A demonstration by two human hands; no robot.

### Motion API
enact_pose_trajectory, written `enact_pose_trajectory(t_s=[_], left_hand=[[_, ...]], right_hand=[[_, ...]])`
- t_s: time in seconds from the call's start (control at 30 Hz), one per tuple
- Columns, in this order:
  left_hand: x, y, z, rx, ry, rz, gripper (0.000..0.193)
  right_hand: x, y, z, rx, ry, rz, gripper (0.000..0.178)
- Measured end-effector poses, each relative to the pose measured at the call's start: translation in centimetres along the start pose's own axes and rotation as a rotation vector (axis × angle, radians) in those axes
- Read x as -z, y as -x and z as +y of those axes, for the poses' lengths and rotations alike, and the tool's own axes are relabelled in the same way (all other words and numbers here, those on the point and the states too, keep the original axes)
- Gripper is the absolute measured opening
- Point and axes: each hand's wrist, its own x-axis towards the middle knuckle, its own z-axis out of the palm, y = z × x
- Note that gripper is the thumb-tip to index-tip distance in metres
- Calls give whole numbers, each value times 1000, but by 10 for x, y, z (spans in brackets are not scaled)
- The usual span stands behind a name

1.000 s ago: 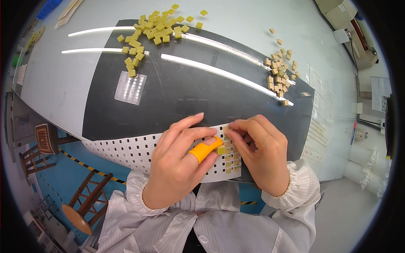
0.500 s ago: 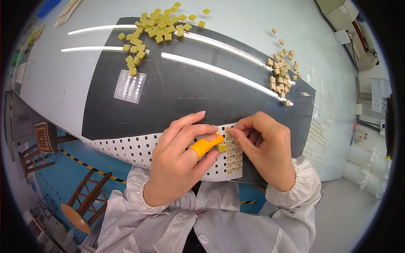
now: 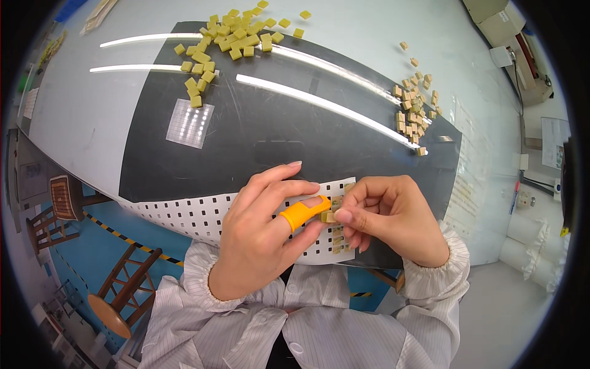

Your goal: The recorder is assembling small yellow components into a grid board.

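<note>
My left hand (image 3: pixel 264 237) wears an orange finger cot on its index finger and rests on a white perforated tray (image 3: pixel 184 212) at the table's near edge. My right hand (image 3: pixel 393 215) sits just to the right of it. Both hands pinch one small tan block (image 3: pixel 329 217) between their fingertips, over a column of similar blocks (image 3: pixel 338 240) seated in the tray's holes. The tray lies on a dark mat (image 3: pixel 276 135).
A heap of yellow-green blocks (image 3: pixel 224 43) lies at the far left of the mat, a tan heap (image 3: pixel 415 111) at the far right. A clear plastic square (image 3: pixel 191 123) sits on the mat. Wooden stools (image 3: pixel 123 295) stand on the blue floor at left.
Both hands have shifted slightly rightward along the tray. The fingertips have closed in on the small tan block.
</note>
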Motion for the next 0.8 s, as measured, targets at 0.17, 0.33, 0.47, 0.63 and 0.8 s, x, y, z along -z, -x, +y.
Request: enact_pose_trajectory(t_s=[0.17, 0.33, 0.47, 0.63, 0.8], left_hand=[[-1, -1, 0, -25, 0, 19, 24], [-1, -1, 0, -29, 2, 23, 23], [0, -1, -1, -37, -3, 17, 23], [0, -2, -1, -44, 6, 20, 23], [0, -1, -1, -36, 7, 25, 22]], right_hand=[[-1, -2, 2, 24, -9, -12, 14], [-1, -3, 4, 30, 0, -11, 14], [-2, -3, 3, 21, 7, -4, 14], [-3, -3, 3, 23, 9, -3, 13], [-3, -4, 3, 21, 5, 3, 13]])
